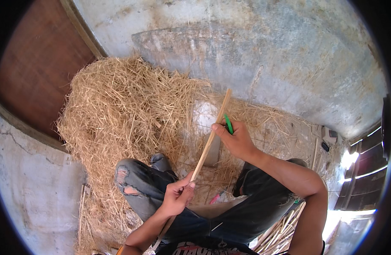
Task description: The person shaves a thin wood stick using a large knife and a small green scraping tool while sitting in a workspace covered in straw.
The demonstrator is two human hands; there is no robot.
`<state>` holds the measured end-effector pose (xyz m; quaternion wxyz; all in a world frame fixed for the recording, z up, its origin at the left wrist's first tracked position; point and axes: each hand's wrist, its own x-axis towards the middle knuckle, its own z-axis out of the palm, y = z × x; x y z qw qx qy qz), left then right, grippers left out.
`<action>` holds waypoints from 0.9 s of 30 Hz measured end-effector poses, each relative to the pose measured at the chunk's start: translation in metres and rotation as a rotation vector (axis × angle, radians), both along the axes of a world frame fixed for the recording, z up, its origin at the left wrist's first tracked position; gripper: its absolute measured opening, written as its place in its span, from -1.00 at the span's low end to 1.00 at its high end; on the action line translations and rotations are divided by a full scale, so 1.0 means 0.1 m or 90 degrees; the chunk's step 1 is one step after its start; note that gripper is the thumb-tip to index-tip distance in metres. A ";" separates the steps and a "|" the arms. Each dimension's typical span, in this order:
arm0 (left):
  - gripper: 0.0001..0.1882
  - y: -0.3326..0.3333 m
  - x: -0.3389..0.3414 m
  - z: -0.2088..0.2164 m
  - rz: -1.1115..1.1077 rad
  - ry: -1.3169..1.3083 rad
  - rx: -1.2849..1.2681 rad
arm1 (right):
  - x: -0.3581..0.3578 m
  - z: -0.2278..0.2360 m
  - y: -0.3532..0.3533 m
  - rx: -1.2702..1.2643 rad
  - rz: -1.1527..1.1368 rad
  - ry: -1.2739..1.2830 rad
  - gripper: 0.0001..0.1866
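A long, pale wooden strip [202, 155], which looks like split bamboo, slants across the space between my knees, its far end pointing up toward the wall. My left hand [177, 196] is closed around its lower part, and the tail runs back past my left forearm. Farther up the strip, my right hand [236, 138] is closed on a slim green tool [228, 124], pressed against the strip with the thumb on the wood. The tool's working end is hidden, so its exact kind cannot be told.
A big heap of straw-like shavings [123, 97] rises on the left against the wall [255, 51]. A whitish block [205, 115] stands ahead of my legs. More strips [280, 229] lie under my right side. A brown door panel [31, 63] is at far left.
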<state>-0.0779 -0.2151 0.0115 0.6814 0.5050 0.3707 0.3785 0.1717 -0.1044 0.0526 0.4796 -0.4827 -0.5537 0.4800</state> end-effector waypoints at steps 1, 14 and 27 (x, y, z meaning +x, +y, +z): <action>-0.53 0.02 0.02 0.00 -0.002 0.010 0.006 | 0.02 -0.01 0.00 0.013 -0.004 -0.015 -0.68; -0.53 0.11 0.03 -0.02 0.044 0.021 0.046 | 0.19 0.09 -0.07 0.118 0.030 -0.132 -0.63; -0.54 0.10 0.03 -0.02 -0.004 0.018 0.059 | 0.33 0.23 -0.03 0.183 -0.026 -0.412 -0.60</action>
